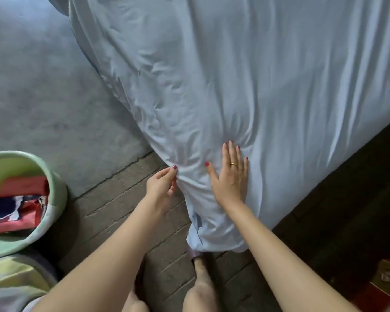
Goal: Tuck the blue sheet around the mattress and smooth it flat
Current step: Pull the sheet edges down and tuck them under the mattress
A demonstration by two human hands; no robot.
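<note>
While the right hand point(231, 176) lies flat, fingers straight, on the blue sheet point(245, 82) at the mattress corner, the left hand point(162, 184) pinches the hanging fold just beside it — nearer the edge, slack running down toward the floor point(122, 203).

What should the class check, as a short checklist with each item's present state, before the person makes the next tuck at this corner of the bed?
1. Right hand flat on the blue sheet, holding the corner: ok.
2. Left hand pinching the sheet's side edge: ok.
3. Top surface smooth: not ok, creases fan out above the right hand.
4. Corner tucked under: not ok, loose fabric hangs down to the brick floor.
5. Mattress itself in place: cannot tell, the sheet covers it.
6. Green basket clear of the working corner: ok, it stands apart on the left.
</note>
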